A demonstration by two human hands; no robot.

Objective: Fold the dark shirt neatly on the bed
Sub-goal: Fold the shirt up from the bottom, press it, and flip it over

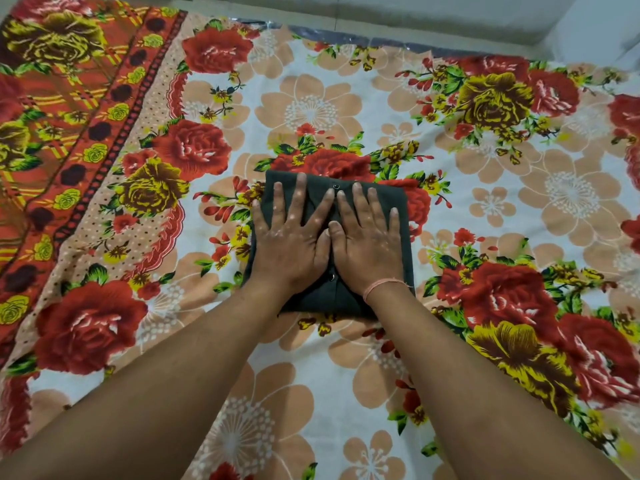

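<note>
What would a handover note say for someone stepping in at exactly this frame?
Left hand: open, fingers spread flat, pressing on the left half of the dark shirt.
Right hand: open, flat on the right half, thumb beside the left thumb.
Shirt: a compact folded rectangle in the middle of the floral bedsheet, button placket facing up between the hands.
Done: the folds appear complete and the edges look fairly square.
Left: probably only a last smoothing press, then lift both hands off without dragging the fabric.
</note>
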